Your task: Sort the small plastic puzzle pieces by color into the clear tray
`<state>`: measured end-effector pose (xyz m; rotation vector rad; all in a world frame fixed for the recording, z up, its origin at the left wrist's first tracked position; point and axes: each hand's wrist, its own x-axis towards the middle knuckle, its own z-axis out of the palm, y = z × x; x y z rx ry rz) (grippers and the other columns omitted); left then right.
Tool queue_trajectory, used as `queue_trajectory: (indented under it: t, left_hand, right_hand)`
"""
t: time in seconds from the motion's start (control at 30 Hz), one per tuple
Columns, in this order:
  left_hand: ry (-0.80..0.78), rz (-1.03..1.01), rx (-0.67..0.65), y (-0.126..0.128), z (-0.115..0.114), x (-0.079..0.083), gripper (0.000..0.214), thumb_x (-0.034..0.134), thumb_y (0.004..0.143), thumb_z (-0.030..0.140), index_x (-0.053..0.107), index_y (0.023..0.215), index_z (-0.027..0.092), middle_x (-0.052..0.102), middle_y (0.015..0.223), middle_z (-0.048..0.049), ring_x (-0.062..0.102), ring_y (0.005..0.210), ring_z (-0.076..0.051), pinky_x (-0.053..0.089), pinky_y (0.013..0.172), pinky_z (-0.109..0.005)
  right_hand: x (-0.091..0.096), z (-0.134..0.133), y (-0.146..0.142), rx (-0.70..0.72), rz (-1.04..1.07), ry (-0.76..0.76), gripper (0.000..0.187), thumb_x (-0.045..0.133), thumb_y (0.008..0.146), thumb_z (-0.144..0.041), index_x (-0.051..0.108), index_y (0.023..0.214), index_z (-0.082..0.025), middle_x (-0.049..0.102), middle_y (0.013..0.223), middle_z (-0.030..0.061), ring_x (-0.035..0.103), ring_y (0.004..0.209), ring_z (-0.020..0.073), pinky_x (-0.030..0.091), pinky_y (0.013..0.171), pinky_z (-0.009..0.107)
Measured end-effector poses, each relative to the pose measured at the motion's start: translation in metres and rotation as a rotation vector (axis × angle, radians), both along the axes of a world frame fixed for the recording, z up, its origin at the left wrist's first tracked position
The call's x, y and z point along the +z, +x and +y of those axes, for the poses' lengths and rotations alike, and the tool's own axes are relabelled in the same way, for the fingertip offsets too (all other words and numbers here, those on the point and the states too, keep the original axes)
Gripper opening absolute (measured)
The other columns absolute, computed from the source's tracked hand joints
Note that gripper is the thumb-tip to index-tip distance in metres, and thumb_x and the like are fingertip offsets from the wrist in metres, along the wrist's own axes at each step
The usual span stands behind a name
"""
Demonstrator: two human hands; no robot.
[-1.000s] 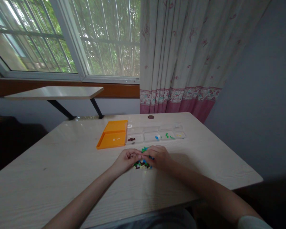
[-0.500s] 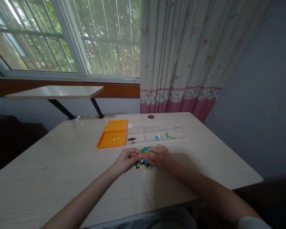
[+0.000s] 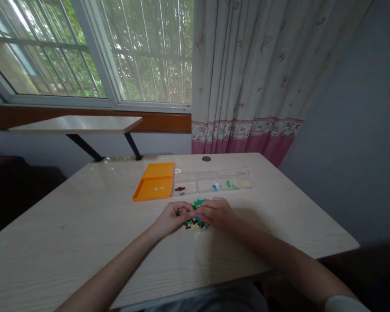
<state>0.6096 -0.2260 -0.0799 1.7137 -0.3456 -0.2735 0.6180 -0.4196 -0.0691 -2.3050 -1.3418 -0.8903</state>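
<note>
Both my left hand (image 3: 173, 216) and right hand (image 3: 217, 213) curl over pile of small coloured pieces (image 3: 195, 223) mid-bench (image 3: 84, 225), fingertips nearly touching; cannot tell whether either pinches piece. Compartment tray (image 3: 211, 185) just beyond, orange lid (image 3: 155, 187) beside.

Pale wood counter (image 3: 84, 225). Orange lid (image 3: 154, 187) lies at 11 o'clock on it, and a clear compartment tray (image 3: 195, 177) touches the lid's 3 o'clock edge. Grommet hole (image 3: 206, 158) at 12. Barred window (image 3: 84, 52) at 10 o'clock, wall shelf (image 3: 74, 124) beneath. Curtain (image 3: 247, 78) at 1.
</note>
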Motion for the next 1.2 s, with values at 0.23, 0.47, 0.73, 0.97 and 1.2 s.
queue_trajectory:
  t: [0.23,0.47,0.73,0.97,1.2]
  left_hand:
    - [-0.313,0.105,0.079,0.001,0.006,0.01,0.03,0.072,0.059,0.036,0.058,0.068,0.011,0.039,0.044,0.0071,0.026,0.038,-0.001,0.014,0.039,-0.017]
    - [-0.599,0.217,0.02,0.007,0.02,0.044,0.023,0.071,0.062,0.029,0.057,0.071,0.014,0.033,0.038,0.01,0.025,0.034,-0.001,0.016,0.038,-0.014]
    - [-0.677,0.184,-0.043,0.02,0.007,0.062,0.022,0.072,0.063,0.028,0.056,0.069,0.014,0.033,0.038,0.0098,0.026,0.034,-0.001,0.017,0.038,-0.014]
    - [-0.699,0.236,-0.023,0.02,-0.005,0.057,0.027,0.075,0.058,0.028,0.055,0.069,0.014,0.032,0.037,0.0102,0.026,0.034,-0.001,0.017,0.037,-0.014]
    - [-0.713,0.228,-0.004,0.017,-0.002,0.051,0.023,0.073,0.06,0.026,0.056,0.071,0.014,0.034,0.039,0.0098,0.025,0.035,-0.001,0.018,0.037,-0.013]
  right_hand:
    - [-0.001,-0.005,0.0,-0.019,0.163,-0.083,0.021,0.045,0.085,-0.036,0.061,0.083,-0.022,0.063,0.076,0.0,0.055,0.065,0.0088,0.033,0.059,0.021]
    - [0.005,-0.014,-0.003,0.132,0.343,-0.305,0.035,0.056,0.072,-0.055,0.061,0.087,-0.024,0.065,0.076,-0.0031,0.058,0.066,0.0101,0.035,0.058,0.02]
    - [0.001,-0.011,-0.004,0.175,0.333,-0.35,0.025,0.057,0.075,-0.046,0.062,0.087,-0.025,0.067,0.079,-0.0043,0.06,0.07,0.0093,0.037,0.058,0.019]
    - [0.0,-0.01,-0.004,0.204,0.382,-0.343,0.019,0.053,0.08,-0.04,0.063,0.087,-0.025,0.067,0.079,-0.0039,0.06,0.069,0.0084,0.038,0.061,0.017]
    - [0.001,-0.01,-0.004,0.237,0.457,-0.33,0.018,0.053,0.081,-0.036,0.063,0.091,-0.025,0.067,0.082,-0.0036,0.061,0.073,0.0087,0.04,0.065,0.016]
